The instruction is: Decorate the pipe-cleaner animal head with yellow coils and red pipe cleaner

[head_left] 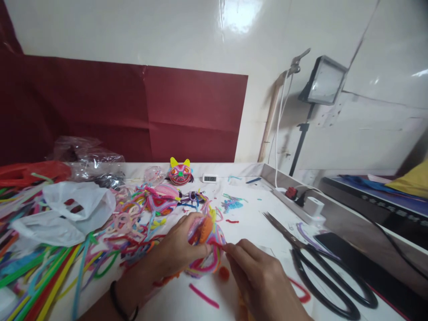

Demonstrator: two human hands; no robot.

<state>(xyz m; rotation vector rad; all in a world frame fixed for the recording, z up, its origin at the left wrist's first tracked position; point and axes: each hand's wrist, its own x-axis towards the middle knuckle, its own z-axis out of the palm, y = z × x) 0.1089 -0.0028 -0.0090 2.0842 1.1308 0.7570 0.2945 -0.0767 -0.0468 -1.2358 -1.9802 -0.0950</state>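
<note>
My left hand (180,243) is closed around a multicoloured craft piece (214,263) with fuzzy pink, purple and white strips and an orange part near the fingers. At its right side, my right hand (254,272) pinches a thin red pipe cleaner (218,244) that touches the piece. Just below lie a loose pink pipe cleaner piece (203,296) and a small orange pompom-like ball (223,273). The far side of the craft piece is hidden behind my left fingers.
Large black-handled scissors (310,258) lie at right beside a dark phone-like slab (361,267) and a power strip (312,216). Heaped pipe cleaners (50,285) and a white plastic bag (67,214) cover the left. A cat-faced ornament (180,173) and a small digital display (209,178) stand behind.
</note>
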